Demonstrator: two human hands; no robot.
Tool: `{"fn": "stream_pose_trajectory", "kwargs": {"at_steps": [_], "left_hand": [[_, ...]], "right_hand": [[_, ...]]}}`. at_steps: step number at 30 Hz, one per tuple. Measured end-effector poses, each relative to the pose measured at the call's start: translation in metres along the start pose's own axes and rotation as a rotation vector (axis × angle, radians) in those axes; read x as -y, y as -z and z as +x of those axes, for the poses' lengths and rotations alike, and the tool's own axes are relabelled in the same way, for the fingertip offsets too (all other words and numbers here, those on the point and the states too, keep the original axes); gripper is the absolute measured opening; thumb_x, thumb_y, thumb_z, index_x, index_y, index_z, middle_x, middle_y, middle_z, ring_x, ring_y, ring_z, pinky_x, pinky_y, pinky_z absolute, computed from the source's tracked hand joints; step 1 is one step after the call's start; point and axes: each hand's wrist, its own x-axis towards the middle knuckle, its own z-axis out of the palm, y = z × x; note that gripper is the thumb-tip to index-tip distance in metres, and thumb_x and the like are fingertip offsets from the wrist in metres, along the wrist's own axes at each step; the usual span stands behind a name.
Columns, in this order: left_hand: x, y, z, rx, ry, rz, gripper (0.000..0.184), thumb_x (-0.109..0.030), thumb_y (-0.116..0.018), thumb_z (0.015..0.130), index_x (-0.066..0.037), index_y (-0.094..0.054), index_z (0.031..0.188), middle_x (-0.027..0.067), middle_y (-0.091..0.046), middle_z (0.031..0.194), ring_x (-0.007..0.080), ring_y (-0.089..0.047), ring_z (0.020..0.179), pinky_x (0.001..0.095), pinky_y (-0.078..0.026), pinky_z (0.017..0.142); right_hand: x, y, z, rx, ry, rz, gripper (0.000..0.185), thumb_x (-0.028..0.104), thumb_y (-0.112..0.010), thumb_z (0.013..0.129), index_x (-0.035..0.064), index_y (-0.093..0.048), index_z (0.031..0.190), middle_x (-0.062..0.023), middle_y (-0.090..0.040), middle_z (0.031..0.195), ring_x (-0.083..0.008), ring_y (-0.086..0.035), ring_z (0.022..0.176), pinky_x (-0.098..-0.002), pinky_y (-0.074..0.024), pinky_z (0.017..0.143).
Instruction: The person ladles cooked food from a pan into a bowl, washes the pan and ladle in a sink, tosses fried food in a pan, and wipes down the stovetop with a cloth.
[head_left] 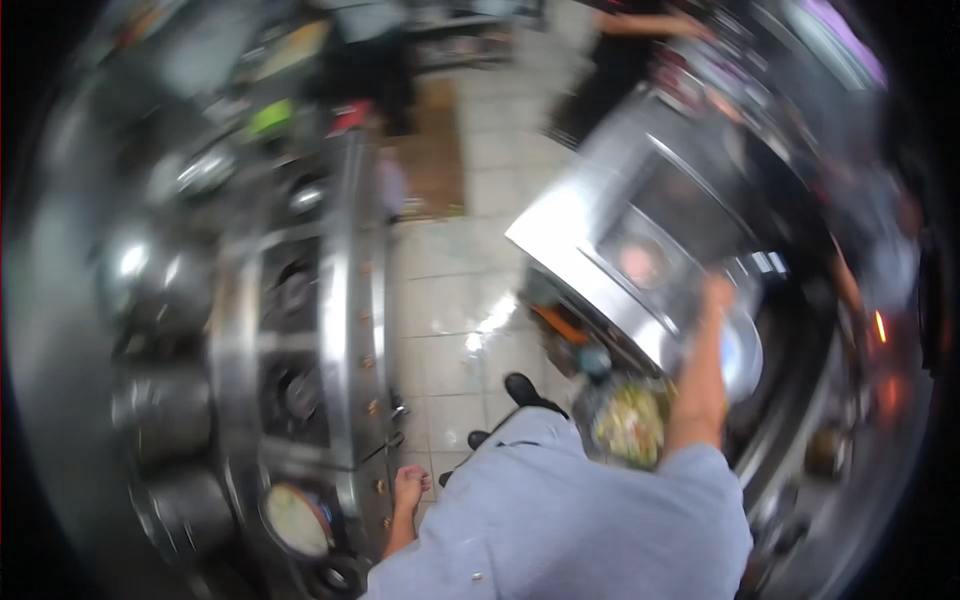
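My right hand [716,291] reaches out over the steel counter [560,225] on the right, at the edge of a round pale bowl or pan [740,355]. Motion blur hides its fingers and anything in them. Just beyond it a round reddish thing [640,262] lies in a recess of the counter. My left hand [411,484] hangs low beside the front edge of the stove [340,300], its fingers curled, and what they hold, if anything, is too small to make out.
A container of chopped yellow-green food [628,425] stands below my right forearm. On the stove's near end is a pot with pale contents [297,520]. Large steel pots [165,415] line the far left. People stand beyond both counters. The tiled floor [440,305] looks shiny.
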Motion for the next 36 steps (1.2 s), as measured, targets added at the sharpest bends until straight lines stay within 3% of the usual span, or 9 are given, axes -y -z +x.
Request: {"fn": "stream_pose_trajectory", "kwargs": {"at_steps": [2,5,8,13,24,32,36], "left_hand": [[-0.002,-0.014,0.000,-0.044,-0.020,0.001,0.023,-0.015,-0.061,0.091,-0.003,-0.054,0.109,0.0100,-0.066,0.088,0.0178,-0.065,0.070,0.0310,-0.055,0.060],[0.021,-0.036,0.017,-0.102,-0.102,0.076,0.031,-0.022,-0.068,0.085,-0.003,-0.058,0.107,0.0103,-0.067,0.088,0.0186,-0.067,0.073,0.0352,-0.055,0.065],[0.022,-0.059,0.015,-0.206,-0.162,0.262,0.042,-0.030,-0.072,0.080,-0.004,-0.061,0.111,0.0155,-0.070,0.096,0.0286,-0.069,0.089,0.0396,-0.055,0.079],[0.008,-0.073,-0.010,-0.281,-0.084,0.334,0.047,-0.034,-0.074,0.078,-0.006,-0.063,0.113,0.0184,-0.069,0.106,0.0343,-0.066,0.101,0.0412,-0.053,0.088],[0.019,-0.060,-0.067,-0.402,0.011,0.300,0.044,-0.034,-0.073,0.080,-0.006,-0.063,0.113,0.0197,-0.069,0.108,0.0354,-0.065,0.105,0.0425,-0.052,0.091],[0.085,-0.058,-0.091,-0.474,0.006,0.095,0.043,-0.033,-0.071,0.082,-0.006,-0.063,0.114,0.0190,-0.071,0.101,0.0325,-0.069,0.097,0.0401,-0.054,0.086],[0.155,-0.043,-0.117,-0.576,-0.017,-0.040,0.042,-0.033,-0.071,0.082,-0.005,-0.062,0.113,0.0190,-0.071,0.103,0.0322,-0.068,0.098,0.0404,-0.053,0.087]], "right_hand": [[-0.004,0.034,0.030,0.055,0.097,0.211,0.033,0.041,-0.058,0.090,0.0145,-0.068,0.073,-0.0039,-0.064,0.069,-0.0211,-0.062,0.060,-0.0411,-0.0461,0.051],[0.085,0.100,0.049,0.258,-0.161,0.707,0.030,0.039,-0.058,0.090,0.0130,-0.068,0.077,-0.0057,-0.065,0.071,-0.0223,-0.062,0.063,-0.0414,-0.0467,0.054],[0.167,0.177,0.058,0.348,-0.126,0.759,0.029,0.037,-0.058,0.089,0.0114,-0.068,0.080,-0.0076,-0.065,0.074,-0.0234,-0.063,0.066,-0.0417,-0.0472,0.056],[0.247,0.240,0.026,0.404,0.067,0.763,0.027,0.033,-0.057,0.089,0.0089,-0.067,0.086,-0.0107,-0.065,0.079,-0.0252,-0.063,0.070,-0.0422,-0.0481,0.060],[0.259,0.263,0.006,0.457,0.178,0.722,0.028,0.026,-0.055,0.087,0.0032,-0.066,0.099,-0.0176,-0.066,0.089,-0.0294,-0.065,0.081,-0.0433,-0.0501,0.069],[0.243,0.278,0.027,0.347,0.215,0.639,0.033,0.021,-0.054,0.086,-0.0008,-0.065,0.109,-0.0225,-0.066,0.097,-0.0323,-0.066,0.088,-0.0441,-0.0516,0.076],[0.240,0.303,0.033,0.258,0.198,0.630,0.037,0.018,-0.054,0.085,-0.0029,-0.065,0.114,-0.0250,-0.067,0.101,-0.0338,-0.067,0.092,-0.0445,-0.0523,0.079]]}}
